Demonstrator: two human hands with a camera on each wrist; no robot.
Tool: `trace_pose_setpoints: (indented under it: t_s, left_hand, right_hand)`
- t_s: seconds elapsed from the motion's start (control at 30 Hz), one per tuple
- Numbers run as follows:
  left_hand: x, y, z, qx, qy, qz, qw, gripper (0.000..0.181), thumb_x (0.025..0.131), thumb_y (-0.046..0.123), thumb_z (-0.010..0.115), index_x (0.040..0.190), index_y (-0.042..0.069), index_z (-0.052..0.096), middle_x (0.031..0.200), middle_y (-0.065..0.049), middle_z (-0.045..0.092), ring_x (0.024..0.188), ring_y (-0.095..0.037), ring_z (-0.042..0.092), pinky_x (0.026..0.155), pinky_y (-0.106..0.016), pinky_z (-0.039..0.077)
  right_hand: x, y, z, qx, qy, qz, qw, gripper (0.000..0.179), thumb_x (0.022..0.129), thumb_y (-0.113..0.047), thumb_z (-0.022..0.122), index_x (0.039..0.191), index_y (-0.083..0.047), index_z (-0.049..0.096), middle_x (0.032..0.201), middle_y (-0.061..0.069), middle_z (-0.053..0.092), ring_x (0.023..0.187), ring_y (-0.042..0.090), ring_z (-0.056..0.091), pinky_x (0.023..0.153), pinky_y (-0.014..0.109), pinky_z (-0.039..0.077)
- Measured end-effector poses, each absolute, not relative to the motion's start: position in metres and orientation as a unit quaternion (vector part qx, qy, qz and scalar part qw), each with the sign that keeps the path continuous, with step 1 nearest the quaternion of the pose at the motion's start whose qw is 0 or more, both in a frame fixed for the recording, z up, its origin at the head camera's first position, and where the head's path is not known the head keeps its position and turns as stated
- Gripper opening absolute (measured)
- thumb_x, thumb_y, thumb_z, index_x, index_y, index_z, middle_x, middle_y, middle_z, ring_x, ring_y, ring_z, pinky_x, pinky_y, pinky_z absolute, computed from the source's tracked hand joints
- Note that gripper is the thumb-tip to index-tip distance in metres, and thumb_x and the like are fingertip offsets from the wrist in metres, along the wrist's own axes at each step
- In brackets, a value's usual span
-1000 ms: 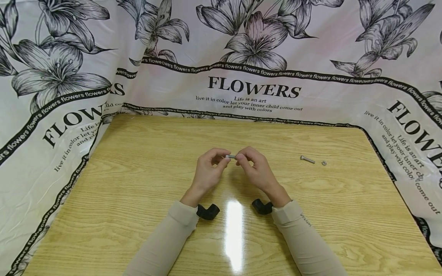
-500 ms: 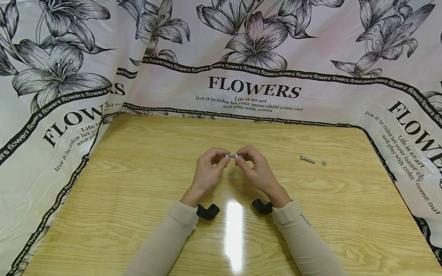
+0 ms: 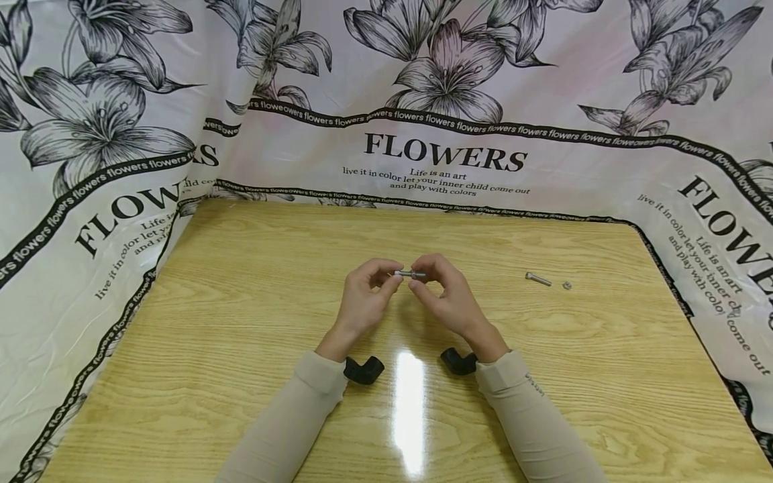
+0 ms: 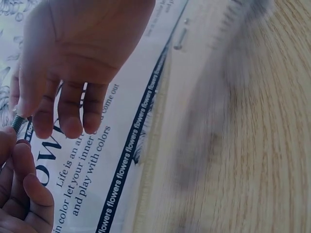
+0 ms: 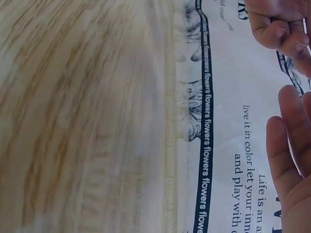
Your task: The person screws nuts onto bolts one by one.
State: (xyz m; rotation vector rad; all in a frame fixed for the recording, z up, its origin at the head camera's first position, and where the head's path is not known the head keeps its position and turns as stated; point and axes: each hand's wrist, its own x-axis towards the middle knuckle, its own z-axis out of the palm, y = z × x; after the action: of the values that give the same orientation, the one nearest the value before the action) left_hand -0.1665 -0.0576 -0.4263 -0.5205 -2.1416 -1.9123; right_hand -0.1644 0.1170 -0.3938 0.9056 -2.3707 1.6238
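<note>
Above the middle of the table, my left hand (image 3: 366,295) pinches the head end of a small metal bolt (image 3: 404,273) between thumb and index finger. The bolt lies level and points to the right. A nut (image 3: 413,274) sits part way along its shank. My right hand (image 3: 448,293) has its curled index finger and thumb round the nut, the thumb tip a little below it. In the left wrist view the threaded bolt (image 4: 18,121) shows between the fingertips of both hands. The right wrist view shows only outer fingers (image 5: 277,145); the bolt is out of sight there.
A second bolt (image 3: 538,279) and a loose nut (image 3: 567,286) lie on the wooden table (image 3: 241,302) to the right of the hands. Black curved pieces (image 3: 364,370) sit at both cuffs. A flower-printed cloth (image 3: 447,168) stands round the table's back and sides.
My right thumb and index finger have shifted and spread slightly at the nut, so more of the bolt's shank shows. The left hand keeps its grip and place.
</note>
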Motion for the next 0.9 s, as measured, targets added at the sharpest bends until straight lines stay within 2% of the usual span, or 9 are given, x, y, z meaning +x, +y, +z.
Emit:
trace_pose_setpoints:
  t_s: [0.13, 0.23, 0.3, 0.4, 0.47, 0.53, 0.6, 0.73, 0.9]
  left_hand:
    - [-0.161, -0.057, -0.417, -0.182, -0.73, -0.65, 0.107, 0.015, 0.09, -0.002, 0.063, 0.104, -0.006, 0.066, 0.095, -0.019, 0.065, 0.073, -0.035, 0.062, 0.065, -0.034, 0.049]
    - [-0.159, -0.057, -0.413, -0.186, -0.734, -0.645, 0.108, 0.014, 0.09, -0.003, 0.062, 0.103, -0.005, 0.066, 0.093, -0.018, 0.065, 0.071, -0.034, 0.062, 0.065, -0.033, 0.05]
    - [-0.159, -0.058, -0.414, -0.188, -0.735, -0.642, 0.111, 0.013, 0.091, -0.001, 0.063, 0.103, -0.003, 0.067, 0.093, -0.014, 0.066, 0.071, -0.029, 0.062, 0.065, -0.031, 0.05]
    - [-0.167, -0.058, -0.428, -0.186, -0.735, -0.641, 0.117, 0.014, 0.091, 0.005, 0.064, 0.104, 0.001, 0.068, 0.093, -0.007, 0.066, 0.07, -0.02, 0.061, 0.065, -0.031, 0.05]
    - [-0.167, -0.058, -0.428, -0.184, -0.736, -0.641, 0.118, 0.015, 0.091, 0.005, 0.064, 0.104, 0.0, 0.068, 0.093, -0.008, 0.066, 0.071, -0.02, 0.061, 0.066, -0.032, 0.05]
    - [-0.167, -0.058, -0.427, -0.182, -0.736, -0.64, 0.119, 0.015, 0.091, 0.005, 0.065, 0.104, 0.0, 0.068, 0.093, -0.007, 0.067, 0.071, -0.02, 0.062, 0.067, -0.032, 0.05]
    - [-0.167, -0.058, -0.427, -0.184, -0.736, -0.64, 0.119, 0.015, 0.091, 0.006, 0.065, 0.104, 0.0, 0.068, 0.094, -0.007, 0.067, 0.071, -0.02, 0.062, 0.067, -0.033, 0.05]
    - [-0.167, -0.058, -0.427, -0.185, -0.738, -0.638, 0.118, 0.014, 0.091, 0.005, 0.065, 0.104, 0.002, 0.068, 0.093, -0.006, 0.066, 0.071, -0.018, 0.061, 0.066, -0.031, 0.05]
    - [-0.166, -0.058, -0.427, -0.185, -0.741, -0.634, 0.119, 0.013, 0.091, 0.004, 0.064, 0.103, 0.005, 0.069, 0.093, -0.006, 0.066, 0.069, -0.016, 0.061, 0.066, -0.031, 0.05]
  right_hand:
    - [-0.165, 0.117, -0.394, 0.301, -0.794, 0.523, 0.072, 0.006, 0.093, 0.006, 0.055, 0.098, 0.004, 0.058, 0.092, 0.016, 0.06, 0.083, 0.021, 0.058, 0.074, 0.037, 0.048]
    - [-0.165, 0.117, -0.392, 0.288, -0.807, 0.51, 0.074, 0.011, 0.095, 0.004, 0.052, 0.09, -0.001, 0.061, 0.085, 0.011, 0.059, 0.078, 0.02, 0.054, 0.069, 0.032, 0.043]
    - [-0.164, 0.117, -0.391, 0.28, -0.81, 0.511, 0.07, 0.013, 0.096, 0.003, 0.051, 0.09, -0.001, 0.062, 0.085, 0.012, 0.06, 0.079, 0.023, 0.055, 0.069, 0.034, 0.044]
    - [-0.164, 0.117, -0.392, 0.274, -0.805, 0.522, 0.061, 0.007, 0.095, 0.002, 0.054, 0.099, 0.003, 0.06, 0.094, 0.015, 0.061, 0.085, 0.027, 0.059, 0.075, 0.041, 0.048]
    - [-0.164, 0.117, -0.393, 0.277, -0.797, 0.534, 0.055, 0.014, 0.093, 0.003, 0.057, 0.106, 0.007, 0.056, 0.101, 0.018, 0.059, 0.089, 0.028, 0.061, 0.08, 0.048, 0.049]
    - [-0.165, 0.118, -0.394, 0.283, -0.79, 0.541, 0.054, 0.02, 0.091, 0.004, 0.06, 0.109, 0.008, 0.054, 0.105, 0.017, 0.058, 0.092, 0.026, 0.06, 0.084, 0.049, 0.049]
    - [-0.165, 0.118, -0.394, 0.291, -0.785, 0.543, 0.056, 0.019, 0.09, 0.005, 0.06, 0.107, 0.009, 0.053, 0.103, 0.018, 0.058, 0.092, 0.025, 0.06, 0.084, 0.048, 0.048]
    - [-0.164, 0.117, -0.392, 0.287, -0.795, 0.53, 0.063, 0.005, 0.094, 0.003, 0.055, 0.098, 0.004, 0.058, 0.095, 0.017, 0.059, 0.085, 0.026, 0.059, 0.077, 0.043, 0.048]
    - [-0.162, 0.116, -0.389, 0.26, -0.816, 0.513, 0.061, 0.015, 0.098, -0.003, 0.051, 0.089, -0.003, 0.062, 0.086, 0.011, 0.06, 0.081, 0.025, 0.057, 0.069, 0.041, 0.045]
